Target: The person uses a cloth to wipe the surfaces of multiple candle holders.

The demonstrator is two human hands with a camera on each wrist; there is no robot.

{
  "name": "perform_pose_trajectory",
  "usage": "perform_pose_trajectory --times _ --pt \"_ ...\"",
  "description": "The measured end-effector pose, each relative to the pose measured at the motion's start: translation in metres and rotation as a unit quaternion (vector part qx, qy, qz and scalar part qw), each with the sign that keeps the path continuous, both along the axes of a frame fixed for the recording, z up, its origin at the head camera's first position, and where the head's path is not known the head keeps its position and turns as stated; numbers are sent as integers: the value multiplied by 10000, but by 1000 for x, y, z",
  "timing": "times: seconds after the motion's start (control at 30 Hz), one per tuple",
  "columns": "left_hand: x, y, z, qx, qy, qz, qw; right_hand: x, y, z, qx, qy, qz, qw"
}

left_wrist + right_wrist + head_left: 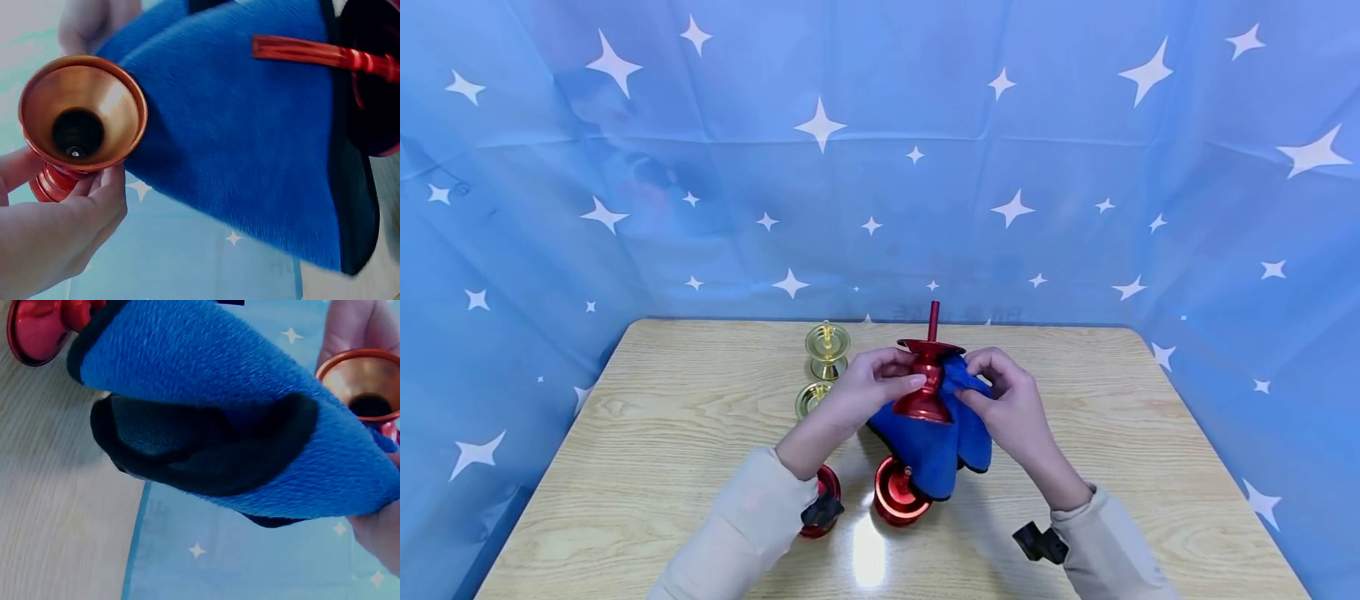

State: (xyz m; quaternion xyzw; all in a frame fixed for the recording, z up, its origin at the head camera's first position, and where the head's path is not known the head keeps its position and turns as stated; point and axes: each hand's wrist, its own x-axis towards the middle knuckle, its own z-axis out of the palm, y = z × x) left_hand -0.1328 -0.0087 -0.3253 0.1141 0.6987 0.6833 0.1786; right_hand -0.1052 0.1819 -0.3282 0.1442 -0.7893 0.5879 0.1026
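A red metal candlestick (923, 406) with a wide drip dish and an upright stem is held above the table in my left hand (859, 393). The left fingers and thumb grip its narrow waist. In the left wrist view, the hollow underside of the candlestick (122, 119) faces the camera. A blue plush cloth (928, 454) with dark edging hangs from my right hand (1017, 410). My right thumb and fingers pinch a bunched part of the cloth against the candlestick's right side, just below the dish. In the right wrist view, the cloth (187, 353) hides much of the scene.
Below the cloth stands a red candlestick (897, 502), partly covered by it. Another red candlestick (829, 483) is partly hidden by the left sleeve and wrist camera. Two gold candlesticks, one at the back (828, 352) and one nearer (807, 402), stand left on the wooden table (647, 442).
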Motion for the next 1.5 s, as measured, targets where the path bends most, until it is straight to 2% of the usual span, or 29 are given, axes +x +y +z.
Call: perform_pose_trajectory --times 0.07,0.2,0.3,0.4,0.5,0.6,0.7,0.83,0.93,1.1,1.3,1.4,1.5 --pt "0 1 0 -47 -61 23 10000 0 0 -1 18 -51 15 10000" --pt "0 4 -3 -531 0 288 9982 0 -2 -1 129 -52 52 9999" --pt "0 6 -5 -978 253 502 9936 2 -4 2 197 38 63 9998" --pt "-2 6 -6 -1234 503 621 9891 3 -5 6 206 231 129 9994" --pt "-3 5 -7 -1053 401 638 9916 4 -6 8 212 433 175 9987" --pt "-4 3 -5 -619 52 598 9963 4 -6 9 253 474 126 9985" --pt "-3 1 -3 -226 -180 435 9986 3 -5 9 220 326 46 9992" --pt "-2 -1 1 -22 -182 135 9997 2 -3 7 176 91 -50 9998" --pt "-2 0 0 -76 -125 93 9998 2 -3 6 176 -2 -44 9998" --pt "-1 2 -3 -480 3 352 9982 3 -5 5 308 10 -75 9995" --pt "-1 3 -6 -884 355 590 9937 6 -9 9 326 307 -12 9990" --pt "-1 3 -6 -909 362 544 9937 8 -9 9 341 406 35 9986" --pt "-1 0 -5 -683 180 426 9966 8 -9 8 301 406 14 9987"
